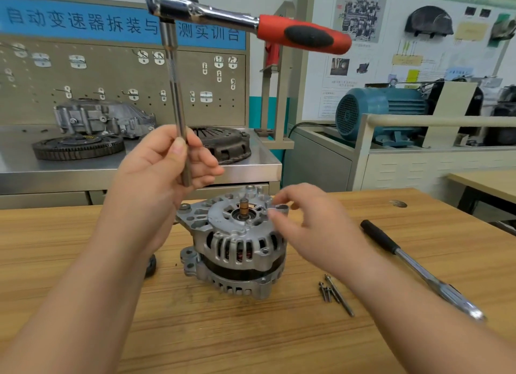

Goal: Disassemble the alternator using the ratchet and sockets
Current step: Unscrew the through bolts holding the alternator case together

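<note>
The silver alternator point(237, 248) stands on the wooden table point(251, 331) with its copper-tipped shaft pointing up. My left hand point(164, 167) grips the long steel extension bar point(176, 94) of a ratchet, lifted above the alternator. The ratchet's red and black handle point(304, 34) sticks out to the right at the top. My right hand point(310, 220) hovers at the alternator's upper right rim, its fingertips pinched together by the housing; whether they hold anything I cannot tell, as the hand is blurred.
Several removed long bolts point(335, 292) lie right of the alternator. A black-handled breaker bar point(418, 270) lies further right. A small black part point(150, 264) peeks out behind my left forearm. Behind the table stands a steel bench with a flywheel point(78, 147) and clutch cover point(226, 144).
</note>
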`<control>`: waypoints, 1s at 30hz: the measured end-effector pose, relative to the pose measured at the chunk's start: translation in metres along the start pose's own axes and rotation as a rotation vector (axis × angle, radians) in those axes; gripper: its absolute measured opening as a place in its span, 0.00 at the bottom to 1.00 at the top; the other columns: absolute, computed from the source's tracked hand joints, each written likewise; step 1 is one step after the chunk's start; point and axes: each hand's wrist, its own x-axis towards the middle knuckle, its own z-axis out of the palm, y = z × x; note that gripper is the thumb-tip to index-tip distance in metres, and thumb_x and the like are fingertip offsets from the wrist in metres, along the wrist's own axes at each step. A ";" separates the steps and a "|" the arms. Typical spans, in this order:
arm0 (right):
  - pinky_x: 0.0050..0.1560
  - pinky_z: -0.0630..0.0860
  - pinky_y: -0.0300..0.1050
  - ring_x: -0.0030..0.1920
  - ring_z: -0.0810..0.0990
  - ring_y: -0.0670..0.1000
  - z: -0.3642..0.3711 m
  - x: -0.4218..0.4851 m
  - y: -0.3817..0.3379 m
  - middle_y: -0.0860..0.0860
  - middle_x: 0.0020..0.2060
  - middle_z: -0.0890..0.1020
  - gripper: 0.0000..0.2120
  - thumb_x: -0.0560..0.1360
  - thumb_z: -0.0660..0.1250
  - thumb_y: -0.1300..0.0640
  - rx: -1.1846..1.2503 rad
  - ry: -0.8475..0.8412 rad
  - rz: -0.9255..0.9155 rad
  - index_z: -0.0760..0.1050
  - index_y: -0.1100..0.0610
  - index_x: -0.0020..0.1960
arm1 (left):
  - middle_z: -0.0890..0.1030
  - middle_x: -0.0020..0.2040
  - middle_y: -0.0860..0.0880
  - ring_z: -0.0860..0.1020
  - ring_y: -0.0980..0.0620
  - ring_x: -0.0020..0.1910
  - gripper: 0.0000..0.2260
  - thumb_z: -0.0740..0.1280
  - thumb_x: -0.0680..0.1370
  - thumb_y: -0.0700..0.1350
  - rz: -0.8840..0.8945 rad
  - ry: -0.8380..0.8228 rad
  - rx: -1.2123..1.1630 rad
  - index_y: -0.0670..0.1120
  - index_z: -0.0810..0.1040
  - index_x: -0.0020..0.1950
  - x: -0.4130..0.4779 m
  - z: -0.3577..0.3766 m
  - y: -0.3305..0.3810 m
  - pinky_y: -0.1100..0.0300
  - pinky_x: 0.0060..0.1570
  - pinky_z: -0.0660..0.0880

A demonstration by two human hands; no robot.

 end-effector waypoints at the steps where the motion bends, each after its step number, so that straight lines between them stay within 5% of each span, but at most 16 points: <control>1: 0.51 0.67 0.32 0.52 0.72 0.37 0.005 -0.003 -0.012 0.36 0.51 0.75 0.18 0.74 0.58 0.38 -0.028 -0.002 -0.058 0.75 0.44 0.58 | 0.82 0.35 0.52 0.83 0.52 0.40 0.16 0.51 0.84 0.39 -0.004 0.000 0.001 0.50 0.75 0.45 0.000 0.001 -0.001 0.60 0.42 0.81; 6: 0.63 0.69 0.48 0.63 0.71 0.49 0.033 -0.007 -0.042 0.45 0.61 0.76 0.24 0.76 0.57 0.37 -0.252 -0.092 -0.200 0.72 0.48 0.66 | 0.82 0.36 0.51 0.84 0.50 0.41 0.16 0.50 0.85 0.38 -0.026 -0.002 0.000 0.49 0.74 0.45 -0.001 0.003 0.000 0.60 0.44 0.81; 12: 0.68 0.61 0.42 0.66 0.69 0.44 0.036 -0.008 -0.022 0.41 0.65 0.76 0.21 0.78 0.63 0.44 -0.141 -0.126 -0.261 0.70 0.45 0.71 | 0.83 0.37 0.50 0.85 0.48 0.46 0.15 0.49 0.85 0.36 -0.049 -0.044 0.082 0.47 0.72 0.47 -0.004 0.001 -0.003 0.56 0.51 0.81; 17: 0.64 0.57 0.25 0.66 0.66 0.36 0.022 -0.003 0.002 0.37 0.65 0.75 0.20 0.78 0.67 0.51 -0.009 -0.251 -0.278 0.71 0.44 0.69 | 0.84 0.39 0.51 0.85 0.47 0.49 0.13 0.50 0.84 0.35 -0.130 -0.172 0.201 0.45 0.72 0.49 -0.008 0.005 -0.008 0.50 0.56 0.80; 23: 0.64 0.72 0.44 0.63 0.73 0.38 0.007 0.007 0.021 0.38 0.61 0.77 0.18 0.76 0.70 0.55 0.126 -0.380 -0.255 0.74 0.43 0.65 | 0.86 0.47 0.51 0.82 0.53 0.55 0.07 0.57 0.82 0.35 -0.233 -0.436 0.428 0.45 0.72 0.50 -0.011 0.002 -0.008 0.44 0.62 0.75; 28: 0.58 0.74 0.45 0.57 0.78 0.40 0.004 0.014 0.026 0.41 0.53 0.82 0.13 0.75 0.70 0.53 0.246 -0.354 -0.220 0.76 0.48 0.60 | 0.85 0.54 0.49 0.81 0.53 0.58 0.07 0.58 0.81 0.34 -0.290 -0.547 0.378 0.45 0.69 0.48 -0.012 0.000 -0.011 0.51 0.64 0.75; 30: 0.57 0.73 0.40 0.58 0.77 0.37 0.003 0.016 0.022 0.39 0.54 0.82 0.19 0.72 0.71 0.45 0.347 -0.311 -0.168 0.72 0.44 0.61 | 0.85 0.55 0.47 0.82 0.51 0.58 0.08 0.58 0.81 0.33 -0.282 -0.564 0.316 0.45 0.70 0.48 -0.012 0.000 -0.015 0.55 0.62 0.76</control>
